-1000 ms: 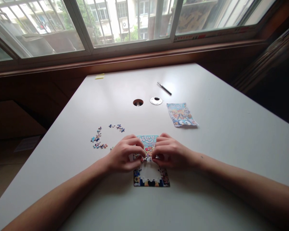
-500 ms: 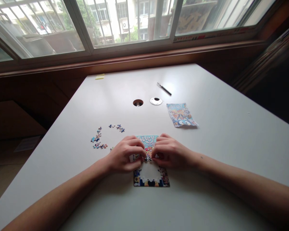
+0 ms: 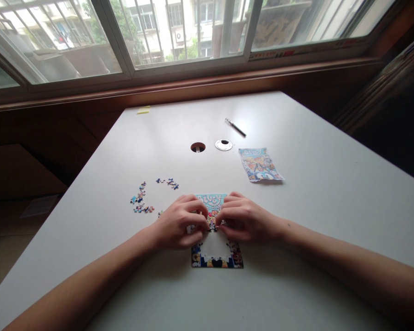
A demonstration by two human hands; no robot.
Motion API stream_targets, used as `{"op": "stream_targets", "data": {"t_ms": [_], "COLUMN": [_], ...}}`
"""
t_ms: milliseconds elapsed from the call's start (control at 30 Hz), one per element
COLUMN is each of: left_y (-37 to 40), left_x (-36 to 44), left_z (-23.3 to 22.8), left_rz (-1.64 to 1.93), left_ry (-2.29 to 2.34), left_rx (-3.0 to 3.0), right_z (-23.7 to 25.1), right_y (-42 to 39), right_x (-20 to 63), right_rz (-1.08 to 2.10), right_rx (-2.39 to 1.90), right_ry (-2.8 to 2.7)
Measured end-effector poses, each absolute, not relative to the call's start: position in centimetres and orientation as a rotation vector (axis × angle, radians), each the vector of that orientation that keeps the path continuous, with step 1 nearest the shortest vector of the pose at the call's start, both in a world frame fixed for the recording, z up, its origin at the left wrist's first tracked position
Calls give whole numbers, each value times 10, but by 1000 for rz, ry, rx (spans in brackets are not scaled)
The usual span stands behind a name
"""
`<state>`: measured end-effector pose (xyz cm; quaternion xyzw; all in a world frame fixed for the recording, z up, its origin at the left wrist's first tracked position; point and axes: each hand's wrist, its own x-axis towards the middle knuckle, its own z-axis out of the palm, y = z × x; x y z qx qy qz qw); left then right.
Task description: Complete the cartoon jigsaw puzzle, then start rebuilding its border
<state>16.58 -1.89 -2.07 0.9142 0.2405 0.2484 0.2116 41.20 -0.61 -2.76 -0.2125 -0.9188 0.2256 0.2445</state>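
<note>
Left hand (image 3: 177,223) curled, right hand (image 3: 243,218) curled — fingertips nearly meeting

Daylight from the window (image 3: 179,32), overexposed panes, dim corners, soft shadows — wide-angle bending at edges

Stylised lettering across the pale blue top strip of the jigsaw puzzle (image 3: 213,201), too small and rounded to spell out; a second, smaller line just beneath it, equally unreadable. Same kind of title lettering along the top edge of the printed picture sheet (image 3: 260,164) lying farther back on the table, also beyond reading. Faint red and dark marks on the strip along the window frame (image 3: 296,49), blurred past legibility. No brand, number or sign anywhere clear enough to read.
</note>
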Motion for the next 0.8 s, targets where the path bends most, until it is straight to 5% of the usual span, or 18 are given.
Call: {"op": "stream_targets", "data": {"t_ms": [367, 800], "left_y": [-24, -6], "left_x": [169, 107], "left_z": [-23, 8], "left_rz": [667, 1085], "left_ry": [637, 1253], "left_rx": [2816, 2549], "right_z": [-20, -28], "right_y": [-13, 5], "right_x": [412, 419], "right_rz": [264, 1044], "right_rx": [-464, -958], "right_ry": [-2647, -1976]}}
